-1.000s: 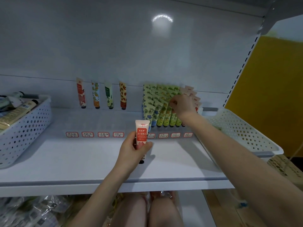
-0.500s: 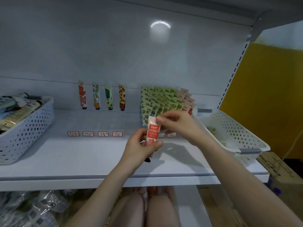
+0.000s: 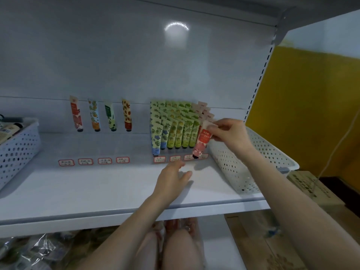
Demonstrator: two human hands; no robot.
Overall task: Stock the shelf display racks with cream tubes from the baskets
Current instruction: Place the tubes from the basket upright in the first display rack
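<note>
Red cream tube (image 3: 201, 142): where does it sit? (Student)

Cap down and tilted, at the front of the right display rack (image 3: 175, 129), over its rightmost lane, just beside the white basket (image 3: 272, 152). The right hand (image 3: 229, 131) pinches its upper end between thumb and fingers (image 3: 219, 123). (Tutor)

And the left hand (image 3: 171, 176)? (Student)

Empty, fingers loosely spread, low over the shelf (image 3: 97, 188). Step in hand, by judgement: seating this tube before the pink row (image 3: 204, 112). The next move likely calls for lowering the cap into the lane, standing the tube upright, then releasing. The left rack (image 3: 99, 117) holds only four tubes, so much stocking remains. (Tutor)
</note>
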